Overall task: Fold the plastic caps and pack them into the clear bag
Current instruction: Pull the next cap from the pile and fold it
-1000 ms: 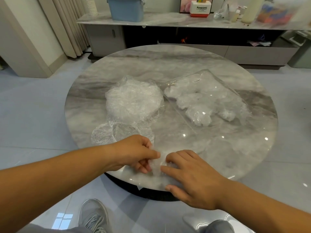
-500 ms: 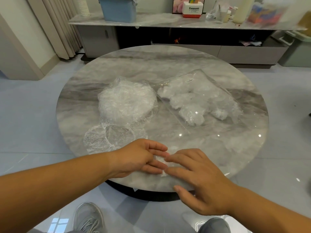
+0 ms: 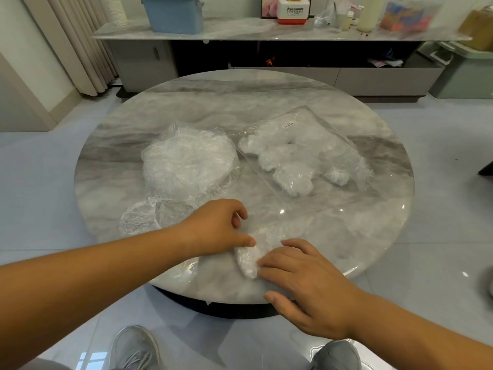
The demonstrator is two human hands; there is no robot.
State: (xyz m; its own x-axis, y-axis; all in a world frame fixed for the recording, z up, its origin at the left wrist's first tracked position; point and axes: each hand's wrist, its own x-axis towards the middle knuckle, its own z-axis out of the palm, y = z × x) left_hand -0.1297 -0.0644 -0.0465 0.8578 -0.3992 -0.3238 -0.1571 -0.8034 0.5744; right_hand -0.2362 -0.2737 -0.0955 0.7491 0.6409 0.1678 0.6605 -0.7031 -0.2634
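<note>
A folded plastic cap (image 3: 249, 256) lies as a narrow crumpled strip near the front edge of the round marble table (image 3: 240, 108). My left hand (image 3: 218, 228) holds its left edge, thumb on the plastic and fingers curled. My right hand (image 3: 306, 281) presses its straight fingers flat on the strip's right side. A heap of unfolded caps (image 3: 189, 161) sits at mid-table on the left. The clear bag (image 3: 330, 134) lies to the right of the heap with several folded caps (image 3: 293, 180) inside.
Two flat loose caps (image 3: 141, 217) lie left of my left hand. Behind the table runs a low cabinet (image 3: 266, 33) with a blue bin (image 3: 173, 14) and bottles. My grey shoes (image 3: 133, 348) stand on the tiled floor below.
Both hands stayed at the front edge. The cap between them went from a small bunch to a longer folded strip. My left fingers straightened and then curled again.
</note>
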